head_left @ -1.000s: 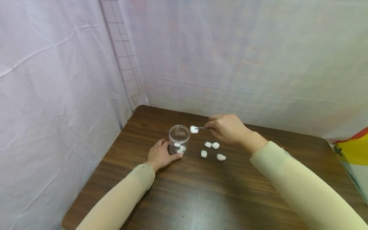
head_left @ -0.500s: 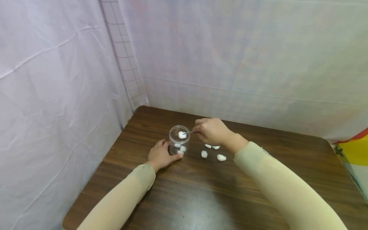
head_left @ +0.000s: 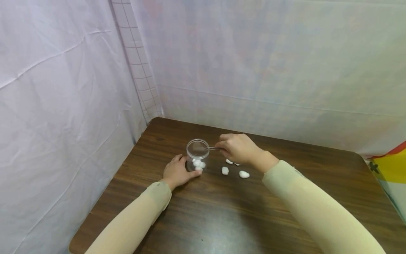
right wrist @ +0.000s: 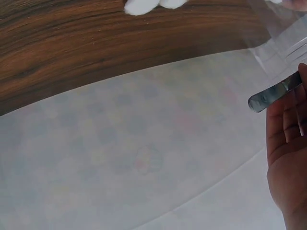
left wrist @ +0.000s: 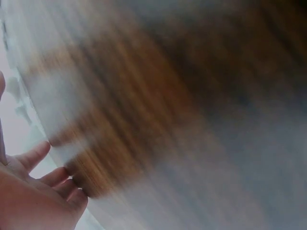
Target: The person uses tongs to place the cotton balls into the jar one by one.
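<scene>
A clear round jar stands upright on the table with several white cotton balls inside. My left hand holds the jar low down, thumb at the near side and fingers round the left. My right hand pinches metal tweezers, whose tips reach over the jar's right rim with no cotton ball between them. In the right wrist view, the tweezers' rounded end sticks out from the fingers. To the right of the jar lie several loose cotton balls, some partly hidden by my right hand.
The brown wooden table has a rounded far left corner. White cloth hangs behind it and along its left side. A yellow and red cloth shows past the right edge.
My right hand moved left with a cotton ball in the tweezers to above the jar. That cotton ball was let go and now lies in the jar. The left hand stayed put.
</scene>
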Available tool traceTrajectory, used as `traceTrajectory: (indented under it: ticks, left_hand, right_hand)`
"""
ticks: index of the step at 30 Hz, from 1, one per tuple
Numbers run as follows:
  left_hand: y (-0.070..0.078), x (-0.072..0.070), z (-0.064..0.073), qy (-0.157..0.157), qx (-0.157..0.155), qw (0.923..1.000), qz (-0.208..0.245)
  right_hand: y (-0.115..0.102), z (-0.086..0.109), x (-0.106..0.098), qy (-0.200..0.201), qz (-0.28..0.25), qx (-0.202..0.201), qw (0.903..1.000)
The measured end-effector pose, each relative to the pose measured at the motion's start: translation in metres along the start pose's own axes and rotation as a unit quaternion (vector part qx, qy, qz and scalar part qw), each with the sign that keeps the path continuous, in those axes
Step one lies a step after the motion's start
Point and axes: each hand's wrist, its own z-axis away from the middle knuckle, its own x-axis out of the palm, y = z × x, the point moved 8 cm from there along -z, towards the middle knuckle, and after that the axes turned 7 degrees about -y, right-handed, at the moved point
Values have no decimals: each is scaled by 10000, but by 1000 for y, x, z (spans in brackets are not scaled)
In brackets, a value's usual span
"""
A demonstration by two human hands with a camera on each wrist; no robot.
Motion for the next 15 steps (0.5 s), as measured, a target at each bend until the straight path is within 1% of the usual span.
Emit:
traceTrajectory:
  ticks: [6,12,15]
  left_hand:
    - [-1,0,-1,38,55,10000,13]
    - [-3,1,-4,42,59,10000,8]
    - [-3,1,-4,57,84,9999,17]
  right_hand:
    - [3,23,-4,113,-45,37,9999]
    - [9,56,-2,322,-181,63,9993]
    - [13,76,4,333,-201,130,9992]
